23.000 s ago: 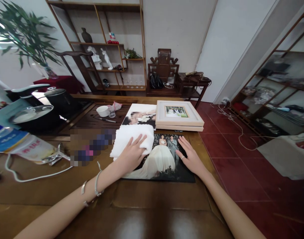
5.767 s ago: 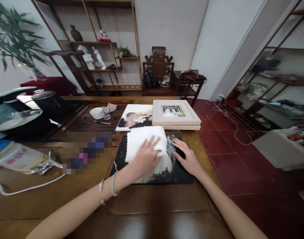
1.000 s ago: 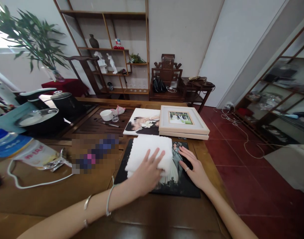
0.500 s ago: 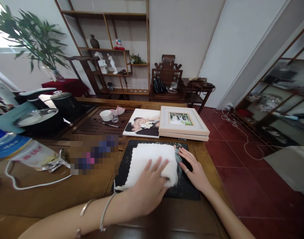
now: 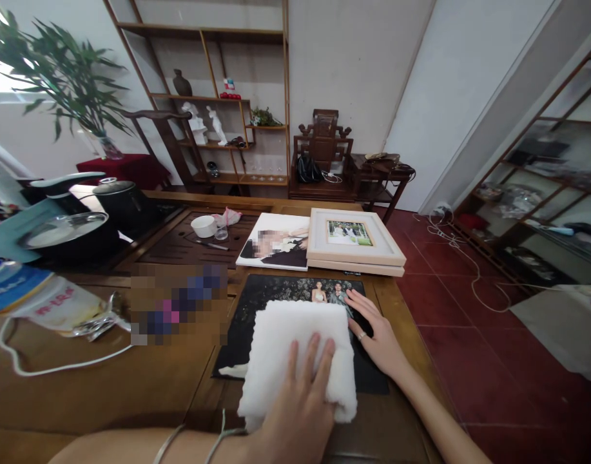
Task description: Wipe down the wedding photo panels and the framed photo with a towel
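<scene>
A folded white cloth (image 5: 295, 328) with a scalloped edge lies over the near part of a dark photo print (image 5: 271, 287) and hangs past its near edge. My left hand (image 5: 300, 396) presses on the cloth, fingers spread over the top, the thumb hidden at the cloth's fold. On the print's right side, my right hand (image 5: 377, 328) rests with fingers stretched out, a ring on one finger. Two figures in wedding clothes and a pale patch at the lower left show on the print.
Beyond the print lie a white-edged photo panel (image 5: 256, 258) and stacked pale wood frames (image 5: 392, 248). On the left are a plastic pack (image 5: 58, 299), a white cable (image 5: 67, 368) and a blurred-out item. A white cup (image 5: 204, 225) stands on the slatted tea tray (image 5: 179, 235), near black pots.
My left hand and the white cloth have moved toward me, uncovering the far part of the print and its two figures. My right hand has stayed nearly in place.
</scene>
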`<state>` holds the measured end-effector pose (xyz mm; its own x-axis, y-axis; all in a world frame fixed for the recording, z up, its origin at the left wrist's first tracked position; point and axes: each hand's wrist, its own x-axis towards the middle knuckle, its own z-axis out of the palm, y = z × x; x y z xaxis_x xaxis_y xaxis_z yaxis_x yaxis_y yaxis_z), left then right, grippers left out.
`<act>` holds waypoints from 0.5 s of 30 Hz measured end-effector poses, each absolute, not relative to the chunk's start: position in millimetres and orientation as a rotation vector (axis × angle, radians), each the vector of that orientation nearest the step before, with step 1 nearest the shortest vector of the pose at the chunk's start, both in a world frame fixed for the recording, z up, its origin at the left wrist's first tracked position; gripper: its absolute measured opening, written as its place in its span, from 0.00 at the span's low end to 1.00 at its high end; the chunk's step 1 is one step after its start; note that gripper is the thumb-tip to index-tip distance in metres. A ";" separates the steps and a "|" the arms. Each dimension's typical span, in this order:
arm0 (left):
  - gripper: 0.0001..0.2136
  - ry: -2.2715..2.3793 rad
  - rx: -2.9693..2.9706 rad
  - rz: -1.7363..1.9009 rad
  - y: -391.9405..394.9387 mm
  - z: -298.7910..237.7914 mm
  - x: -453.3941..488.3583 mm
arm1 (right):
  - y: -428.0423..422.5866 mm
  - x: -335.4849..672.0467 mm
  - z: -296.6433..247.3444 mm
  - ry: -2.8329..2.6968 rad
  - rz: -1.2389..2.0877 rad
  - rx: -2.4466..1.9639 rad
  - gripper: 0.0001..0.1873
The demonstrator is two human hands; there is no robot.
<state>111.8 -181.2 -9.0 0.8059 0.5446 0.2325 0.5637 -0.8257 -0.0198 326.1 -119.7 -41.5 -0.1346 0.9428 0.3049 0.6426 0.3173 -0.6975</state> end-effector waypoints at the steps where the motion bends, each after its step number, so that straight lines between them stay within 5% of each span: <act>1: 0.12 -0.881 -2.924 -0.333 -182.6 -7.2 110.6 | -119.7 325.8 -41.3 -1.864 0.527 -1.408 0.21; 15: 0.11 -1.215 -2.954 -0.242 -111.6 6.3 110.2 | -118.8 326.4 -44.8 -1.862 0.531 -1.398 0.21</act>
